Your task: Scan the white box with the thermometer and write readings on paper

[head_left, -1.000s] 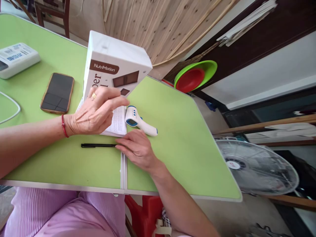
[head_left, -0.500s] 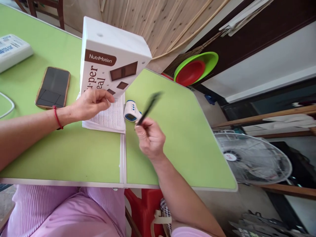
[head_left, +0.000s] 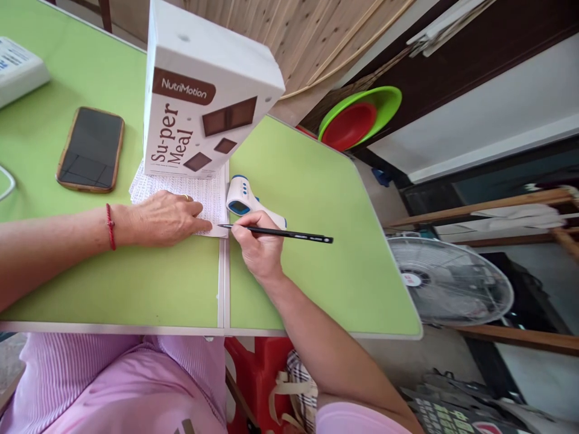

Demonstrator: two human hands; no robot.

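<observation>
My right hand (head_left: 260,246) grips a slim black pencil (head_left: 298,234) between thumb and fingers. The pencil's tip points left, at the lower right corner of some handwritten sheets of paper (head_left: 212,208); whether it touches them I cannot tell. My left hand (head_left: 169,218) lies palm down on these sheets, its index finger stretched toward the pencil tip. A ring and a red bracelet show on that arm. Upright on the back of the sheets stands a white NutriMotion box (head_left: 181,123). A white and blue infrared thermometer (head_left: 239,196) lies just beyond my right hand, partly hidden by it.
A phone (head_left: 90,149) in a wood-edged case lies left of the box on the green table (head_left: 113,283). Farther left are a white box (head_left: 20,69) and a white cable (head_left: 6,184). A fan (head_left: 447,280) stands beyond the table's right edge.
My right hand has lowered and turned the pencil, bringing its tip to the paper's corner. My left hand has come down from near the box and flattened onto the sheets.
</observation>
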